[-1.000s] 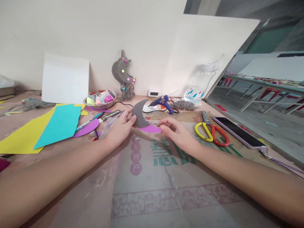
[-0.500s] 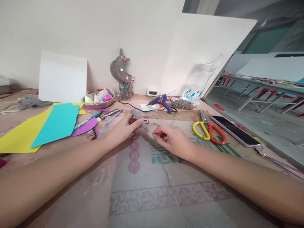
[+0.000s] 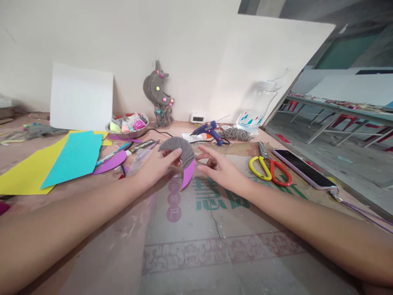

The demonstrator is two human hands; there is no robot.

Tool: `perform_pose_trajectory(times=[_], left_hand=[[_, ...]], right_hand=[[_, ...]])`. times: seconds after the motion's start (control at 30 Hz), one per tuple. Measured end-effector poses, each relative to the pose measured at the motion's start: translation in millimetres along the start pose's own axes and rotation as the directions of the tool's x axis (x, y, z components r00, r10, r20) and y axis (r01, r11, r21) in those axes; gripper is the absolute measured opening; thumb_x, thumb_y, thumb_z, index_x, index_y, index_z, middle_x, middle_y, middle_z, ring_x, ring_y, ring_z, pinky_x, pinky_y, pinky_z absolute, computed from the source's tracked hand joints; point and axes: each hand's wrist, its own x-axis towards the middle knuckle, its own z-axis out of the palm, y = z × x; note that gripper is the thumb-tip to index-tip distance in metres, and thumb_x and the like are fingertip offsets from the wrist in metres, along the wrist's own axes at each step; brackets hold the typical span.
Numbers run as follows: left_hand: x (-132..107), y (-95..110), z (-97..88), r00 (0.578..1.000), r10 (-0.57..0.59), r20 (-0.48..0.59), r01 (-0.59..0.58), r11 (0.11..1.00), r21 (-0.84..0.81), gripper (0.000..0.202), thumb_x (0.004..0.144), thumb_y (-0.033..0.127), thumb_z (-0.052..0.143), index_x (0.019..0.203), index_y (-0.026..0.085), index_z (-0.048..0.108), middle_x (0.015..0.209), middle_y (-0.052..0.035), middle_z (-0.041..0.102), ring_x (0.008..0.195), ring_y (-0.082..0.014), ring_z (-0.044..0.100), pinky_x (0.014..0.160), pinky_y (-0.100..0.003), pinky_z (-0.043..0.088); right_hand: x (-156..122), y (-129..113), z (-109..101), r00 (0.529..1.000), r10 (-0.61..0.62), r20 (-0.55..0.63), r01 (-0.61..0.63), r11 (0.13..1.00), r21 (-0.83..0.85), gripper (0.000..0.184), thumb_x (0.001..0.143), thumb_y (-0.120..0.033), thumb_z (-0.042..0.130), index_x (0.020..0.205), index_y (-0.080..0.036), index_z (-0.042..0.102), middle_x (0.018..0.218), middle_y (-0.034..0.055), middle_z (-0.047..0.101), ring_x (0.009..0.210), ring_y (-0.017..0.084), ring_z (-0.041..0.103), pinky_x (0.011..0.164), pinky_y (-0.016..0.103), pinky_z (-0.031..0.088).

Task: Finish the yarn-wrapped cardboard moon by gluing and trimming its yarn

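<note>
Now that the crescent moon [image 3: 177, 148] is turned flat toward the camera, its back arches up like a little hill, where a moment ago only its thin edge shows. The left hand [image 3: 156, 166] grips it by the inner curve, just above the worktop [image 3: 215, 250]. The right hand [image 3: 219, 168], pinched shut half a second ago, is open now, with its fingers spread just beside the moon; I cannot tell if it touches. The wrapping looks mostly done: grey yarn covers the moon in tight, ridged rows, and only the smooth purple tip [image 3: 188, 175] is bare. Nearby lie a fluffy yarn heap [image 3: 235, 134], a blue glue gun [image 3: 210, 131] and scissors [image 3: 270, 170] with yellow and red handles.
</note>
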Motion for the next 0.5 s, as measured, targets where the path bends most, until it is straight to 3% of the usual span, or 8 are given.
perform_pose_trajectory(times=[0.1, 0.2, 0.27, 0.37, 0.43, 0.5], left_hand=[[3, -6, -1.2, 1.000, 0.001, -0.010, -0.001, 1.000, -0.013, 0.030, 0.076, 0.046, 0.054, 0.070, 0.018, 0.061, 0.067, -0.0013, 0.062, 0.065, -0.0150, 0.057, 0.064, -0.027, 0.046], [6, -12, -3.0, 0.998, -0.035, -0.061, 0.036, 0.999, 0.009, 0.032, 0.075, 0.049, 0.055, 0.072, 0.018, 0.061, 0.069, -0.0022, 0.062, 0.068, -0.0162, 0.058, 0.062, -0.026, 0.045], [7, -14, -3.8, 0.994, -0.059, -0.097, 0.063, 0.997, 0.037, 0.033, 0.075, 0.050, 0.055, 0.071, 0.017, 0.060, 0.069, -0.0025, 0.062, 0.068, -0.0167, 0.059, 0.061, -0.027, 0.044], [8, -14, -4.0, 0.990, -0.054, -0.127, 0.063, 0.995, 0.073, 0.035, 0.076, 0.050, 0.053, 0.068, 0.017, 0.060, 0.065, -0.0023, 0.061, 0.063, -0.0156, 0.056, 0.061, -0.027, 0.043], [8, -13, -4.1, 0.990, -0.042, -0.138, 0.053, 0.995, 0.081, 0.036, 0.077, 0.050, 0.052, 0.066, 0.016, 0.059, 0.063, -0.0019, 0.060, 0.060, -0.0145, 0.054, 0.061, -0.027, 0.042], [9, -14, -4.4, 0.991, -0.032, -0.130, 0.043, 0.996, 0.083, 0.037, 0.077, 0.050, 0.051, 0.066, 0.016, 0.058, 0.063, -0.0021, 0.059, 0.059, -0.0139, 0.054, 0.061, -0.027, 0.042]], right_hand=[[2, 1, 1, 0.996, 0.038, 0.077, -0.039, 0.999, 0.011, 0.048, 0.080, -0.031, 0.056, 0.127, -0.022, 0.048, 0.084, 0.0007, 0.065, 0.060, 0.011, 0.052, 0.058, 0.025, 0.044], [0, -2, -1, 0.995, 0.027, 0.094, -0.022, 0.998, -0.051, 0.021, 0.082, -0.031, 0.054, 0.095, -0.020, 0.066, 0.076, 0.0004, 0.065, 0.064, 0.012, 0.055, 0.060, 0.024, 0.043], [-2, -4, -4, 0.999, -0.006, 0.051, 0.012, 0.994, -0.105, 0.021, 0.085, -0.033, 0.051, 0.082, -0.019, 0.067, 0.073, 0.0009, 0.064, 0.064, 0.012, 0.054, 0.059, 0.024, 0.042], [-9, -8, -9, 0.982, -0.190, 0.008, 0.188, 0.961, -0.203, 0.024, 0.088, -0.032, 0.046, 0.083, -0.018, 0.065, 0.072, 0.0023, 0.063, 0.064, 0.012, 0.053, 0.060, 0.024, 0.040], [-13, -12, -11, 0.920, -0.376, 0.113, 0.393, 0.879, -0.272, 0.024, 0.089, -0.030, 0.046, 0.084, -0.017, 0.065, 0.073, 0.0037, 0.062, 0.068, 0.013, 0.053, 0.065, 0.025, 0.040], [-16, -15, -12, 0.859, -0.459, 0.227, 0.510, 0.807, -0.297, 0.025, 0.089, -0.030, 0.045, 0.080, -0.016, 0.064, 0.073, 0.0049, 0.060, 0.071, 0.013, 0.053, 0.067, 0.026, 0.039]])
